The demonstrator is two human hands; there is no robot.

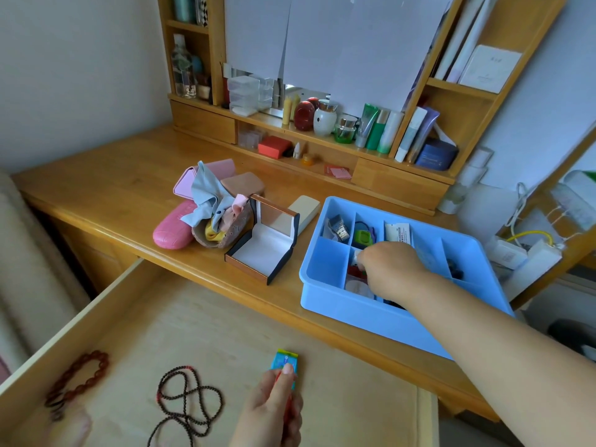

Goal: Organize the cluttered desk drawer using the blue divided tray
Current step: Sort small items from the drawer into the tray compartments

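— Right hand point(392, 267), status?

— Reaching into the blue divided tray point(325, 306) at the right of the frame. Its fingers are curled down into a middle compartment, pinching a small white item point(357, 257); I cannot tell what it is. The forearm crosses the tray's near wall and hides the compartments beneath it.

— Left hand point(274, 411)?

— Bottom centre, over the open drawer point(106, 321). Thumb and fingers clamp a small teal packet point(285, 361) with a red strip under it, the thumb lying along its top.

— Tray position and contents?

— On the desktop point(106, 188), just behind the drawer's right end. The far compartments hold a metal watch band point(341, 228), a green gadget point(362, 238) and a white printed packet point(399, 233). A round white thing point(357, 287) lies below the right hand's fingers; dark objects sit in the right-hand compartment.

— Left in the drawer?

— A red-brown bead bracelet point(79, 380) at lower left, and a dark bead necklace point(185, 403) coiled just beside the left hand, not touching it.

— Obstructions?

— An open hinged gift box point(263, 241) stands just left of the tray, a cream case point(304, 209) behind it. Further left, a heap of pink cases point(175, 229) and cloths point(206, 193).
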